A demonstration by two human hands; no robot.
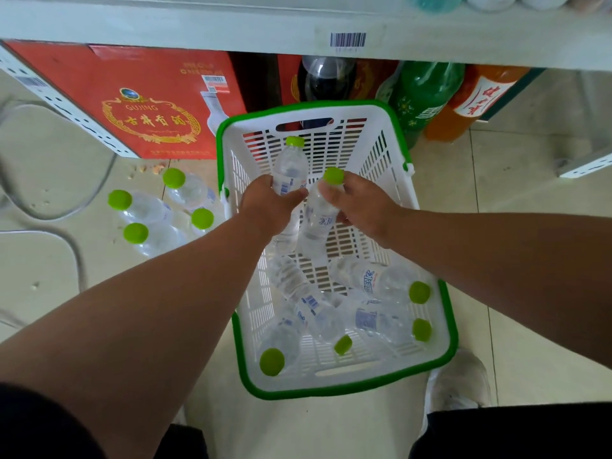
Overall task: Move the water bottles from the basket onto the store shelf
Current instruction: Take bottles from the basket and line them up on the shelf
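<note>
A white basket with a green rim (427, 223) stands on the floor in front of me. My left hand (268, 203) grips a clear water bottle with a green cap (291, 160) over the basket. My right hand (361, 203) grips a second bottle (318, 223) near its green cap, beside the first. Several more bottles (377, 283) lie on their sides in the near half of the basket. The white store shelf (231, 31) runs across the top of the view, above the basket.
Several green-capped water bottles (149, 210) stand on the floor left of the basket. A red carton (132, 104) and large soda bottles (427, 94) sit under the shelf. A cable (73, 253) loops on the tiled floor at left. My shoe (460, 379) is beside the basket.
</note>
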